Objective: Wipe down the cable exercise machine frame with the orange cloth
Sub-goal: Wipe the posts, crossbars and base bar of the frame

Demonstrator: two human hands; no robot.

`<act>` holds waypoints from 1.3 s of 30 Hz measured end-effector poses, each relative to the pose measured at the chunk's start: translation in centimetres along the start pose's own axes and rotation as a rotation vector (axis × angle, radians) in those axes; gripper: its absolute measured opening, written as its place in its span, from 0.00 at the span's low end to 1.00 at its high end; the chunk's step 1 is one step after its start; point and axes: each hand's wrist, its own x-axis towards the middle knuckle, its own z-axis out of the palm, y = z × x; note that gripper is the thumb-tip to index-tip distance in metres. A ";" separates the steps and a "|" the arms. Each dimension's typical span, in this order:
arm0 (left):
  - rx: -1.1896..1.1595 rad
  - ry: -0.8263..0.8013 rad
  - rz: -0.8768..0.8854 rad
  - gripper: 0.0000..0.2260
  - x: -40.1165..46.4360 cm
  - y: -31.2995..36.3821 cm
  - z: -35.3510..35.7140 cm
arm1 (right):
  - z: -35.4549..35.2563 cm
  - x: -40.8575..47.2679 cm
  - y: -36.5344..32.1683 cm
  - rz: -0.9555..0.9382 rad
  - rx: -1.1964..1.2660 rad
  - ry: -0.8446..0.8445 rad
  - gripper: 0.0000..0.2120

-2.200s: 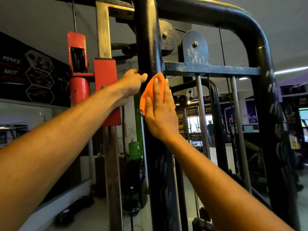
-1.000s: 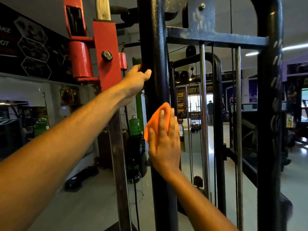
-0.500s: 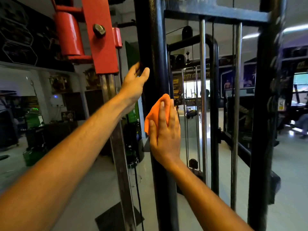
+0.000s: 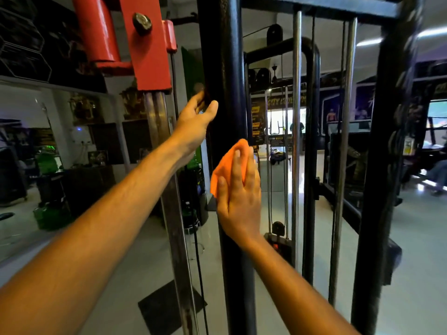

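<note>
Right hand [image 4: 238, 192]: flat, fingers [image 4: 235, 165] straight and close together, pressing the orange cloth against the post.
Orange cloth [image 4: 221, 172]: under those fingers, showing above and left of them.
Black post [image 4: 223, 56]: upright frame member behind the cloth.
Left hand [image 4: 194, 119]: higher, fingers loosely curled at the post's left side; blurred, grip unclear.
Red bracket [image 4: 150, 44]: up and left of the left fingers.

A pale, glossy floor [image 4: 411, 250] carries the black upright posts of the machine frame [image 4: 238, 286], a dark flat base plate [image 4: 164, 308] under the steel guide column [image 4: 179, 238], and green containers [image 4: 52, 215] standing at the left near the wall.
</note>
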 end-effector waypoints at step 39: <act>-0.084 0.078 -0.093 0.23 -8.0 -7.0 2.0 | 1.1 -9.7 3.2 0.127 0.035 -0.100 0.40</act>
